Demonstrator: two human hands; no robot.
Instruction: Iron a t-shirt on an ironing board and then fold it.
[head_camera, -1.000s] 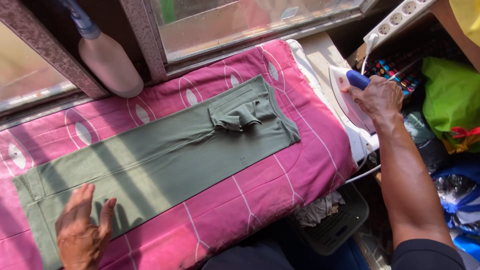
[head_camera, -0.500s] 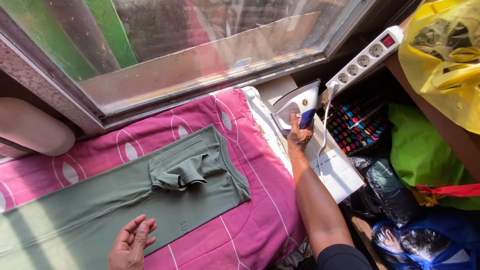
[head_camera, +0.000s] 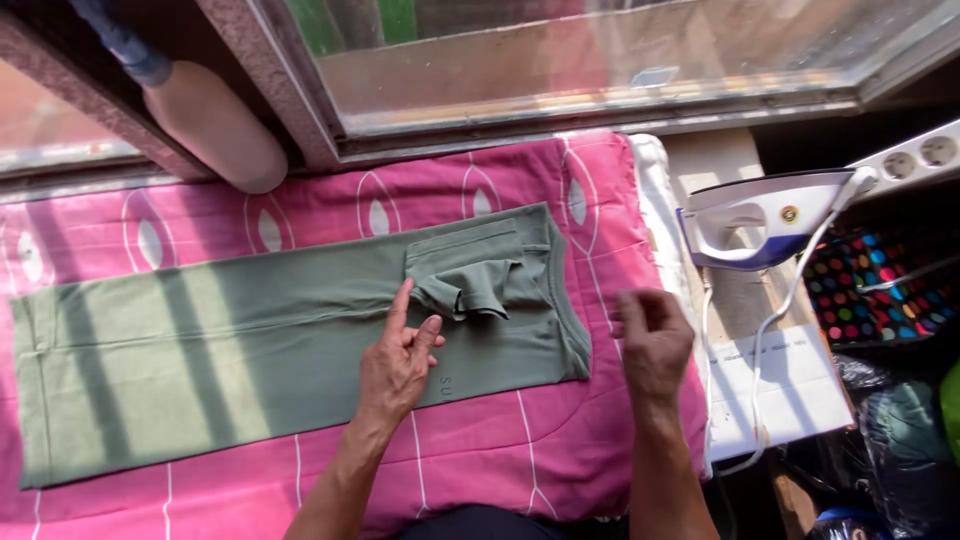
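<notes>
Green shirt (head_camera: 250, 340), one, folded flat on one pink cloth (head_camera: 520, 440)
Left hand (head_camera: 395, 365) open, fingers on shirt; right hand (head_camera: 652, 340), loosely curled and empty, has let go of the one iron (head_camera: 765, 215), now standing alone

Two bare forearms without sleeves, left hand (head_camera: 398, 365) and right hand (head_camera: 652, 342) ringless, dark garment at the waist

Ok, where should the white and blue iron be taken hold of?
Grip the white and blue iron by its arched handle, coming from above with the right hand. It lies past the board's end, the open loop under the handle leaving room for fingers. Its cord trails from the right end.
</notes>
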